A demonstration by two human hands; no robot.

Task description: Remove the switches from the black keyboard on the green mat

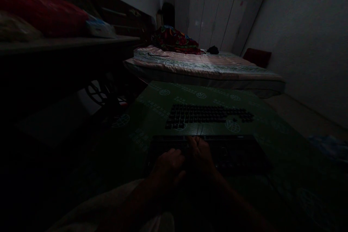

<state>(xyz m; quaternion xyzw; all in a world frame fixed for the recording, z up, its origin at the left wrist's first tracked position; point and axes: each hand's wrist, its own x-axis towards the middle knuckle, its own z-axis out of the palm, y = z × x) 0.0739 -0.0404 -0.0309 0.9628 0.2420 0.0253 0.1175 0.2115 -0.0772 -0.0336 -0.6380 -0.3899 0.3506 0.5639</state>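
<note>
A dark keyboard (239,152) lies on the green tabletop in front of me; little detail shows on it in the low light. My left hand (170,165) rests over its left part, fingers curled together, and whatever they hold is hidden. Close beside it, my right hand (201,152) is closed in a pinch near the keyboard's back edge. Two thin dark wires (199,129) stick up from its fingers, looking like a wire tool. Behind the keyboard, loose black keycaps (201,114) are laid out in rows like a keyboard.
The green table (146,98) carries white printed globes and lettering. Beyond it stands a bed (206,65) with a red patterned blanket (176,40). To the left, a shelf-like surface (122,40) holds a red bag (46,11). A pale cloth (114,203) lies near my left forearm.
</note>
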